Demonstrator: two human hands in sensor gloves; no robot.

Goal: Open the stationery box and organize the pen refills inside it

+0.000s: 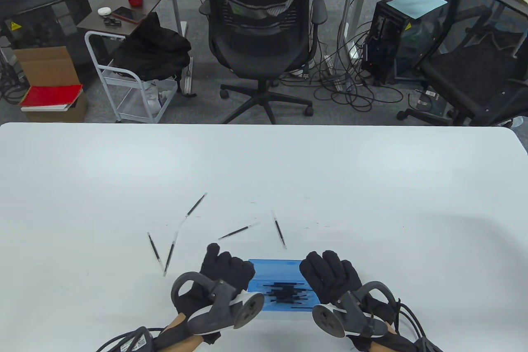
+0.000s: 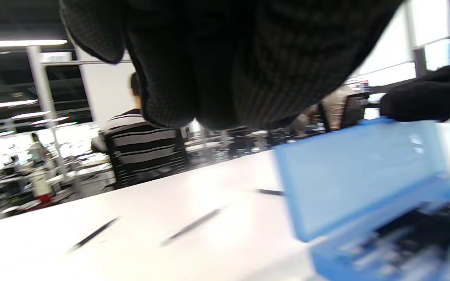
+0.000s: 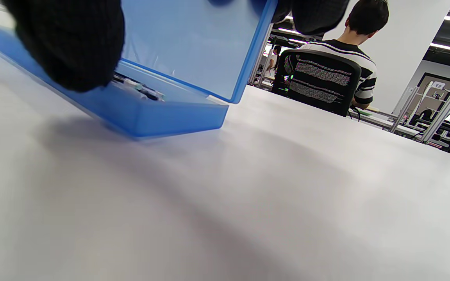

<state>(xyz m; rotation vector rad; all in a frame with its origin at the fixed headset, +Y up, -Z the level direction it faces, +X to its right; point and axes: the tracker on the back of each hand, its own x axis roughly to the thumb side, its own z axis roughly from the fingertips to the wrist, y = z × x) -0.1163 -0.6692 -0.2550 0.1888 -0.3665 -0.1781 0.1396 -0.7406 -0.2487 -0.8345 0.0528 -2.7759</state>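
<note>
Table view: both hands, left hand (image 1: 225, 271) and right hand (image 1: 330, 275), grip the stationery box (image 1: 275, 286); loose pen refills (image 1: 235, 231) lie beyond, nearer the left.

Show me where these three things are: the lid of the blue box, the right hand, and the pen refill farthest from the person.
lid (image 3: 193, 43): right wrist view, middle of the raised panel.
right hand (image 1: 330, 275): table view, back of the glove.
pen refill (image 1: 196, 205): table view, middle of its shaft.
</note>
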